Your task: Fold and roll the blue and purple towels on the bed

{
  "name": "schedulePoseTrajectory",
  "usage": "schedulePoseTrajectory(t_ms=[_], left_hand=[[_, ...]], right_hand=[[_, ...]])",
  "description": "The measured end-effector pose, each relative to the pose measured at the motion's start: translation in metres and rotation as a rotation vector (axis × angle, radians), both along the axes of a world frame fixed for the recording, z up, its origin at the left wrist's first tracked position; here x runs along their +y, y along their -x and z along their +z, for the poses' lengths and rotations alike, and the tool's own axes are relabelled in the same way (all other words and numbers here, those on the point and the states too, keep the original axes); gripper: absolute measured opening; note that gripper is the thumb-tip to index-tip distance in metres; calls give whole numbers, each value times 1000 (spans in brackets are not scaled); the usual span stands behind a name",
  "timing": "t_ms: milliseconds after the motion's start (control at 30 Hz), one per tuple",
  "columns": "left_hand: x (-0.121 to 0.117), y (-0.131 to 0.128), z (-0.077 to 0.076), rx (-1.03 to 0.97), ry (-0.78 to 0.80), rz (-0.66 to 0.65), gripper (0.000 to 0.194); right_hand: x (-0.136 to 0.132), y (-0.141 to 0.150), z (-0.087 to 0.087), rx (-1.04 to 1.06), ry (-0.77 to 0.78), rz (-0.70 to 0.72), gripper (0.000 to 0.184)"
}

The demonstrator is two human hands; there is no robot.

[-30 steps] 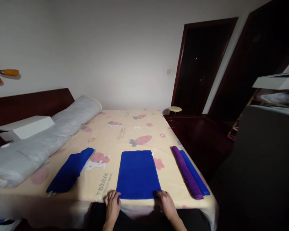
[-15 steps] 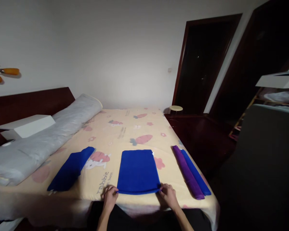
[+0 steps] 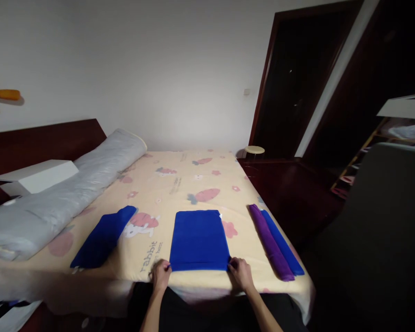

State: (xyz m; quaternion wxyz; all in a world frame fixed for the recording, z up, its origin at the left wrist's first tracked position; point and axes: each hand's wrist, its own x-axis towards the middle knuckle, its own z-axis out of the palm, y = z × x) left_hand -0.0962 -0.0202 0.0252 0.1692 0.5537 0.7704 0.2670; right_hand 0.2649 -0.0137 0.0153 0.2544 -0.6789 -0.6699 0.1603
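Note:
A blue towel [image 3: 199,235] lies flat in front of me, a small white tag at its far right corner. Its near edge is turned over in a narrow strip. At the near left corner, my left hand [image 3: 161,273] pinches the towel between thumb and fingers. My right hand [image 3: 240,272] is closed the same way on the near right corner. To the left rests a crumpled blue cloth [image 3: 103,237]. Over on the right, a rolled purple towel [image 3: 270,242] lies beside a narrow, folded or rolled blue towel [image 3: 283,243].
All the cloths are on a bed with a rabbit-and-carrot sheet [image 3: 180,193]. A long grey roll of bedding [image 3: 90,168] runs along the left, with a white box [image 3: 48,175] on it. A stool [image 3: 255,150] stands beyond the far right corner; a dark panel [image 3: 376,221] is at right.
The turned strip at the towel's near edge looks flatter and wider now. Both hands keep their hold on the corners. My view has tilted slightly.

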Motion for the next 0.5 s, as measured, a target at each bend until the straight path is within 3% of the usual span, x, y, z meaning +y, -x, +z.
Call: schedulePoseTrajectory(t_ms=[133, 367, 500], left_hand=[[-10, -18, 7, 139, -4, 65, 20], [-12, -37, 25, 268, 38, -19, 22], [-10, -42, 33, 305, 80, 3, 20]], right_hand=[[-10, 8, 2, -141, -48, -12, 17], [-20, 27, 11, -298, -138, 102, 35], [-22, 36, 15, -334, -153, 103, 25]])
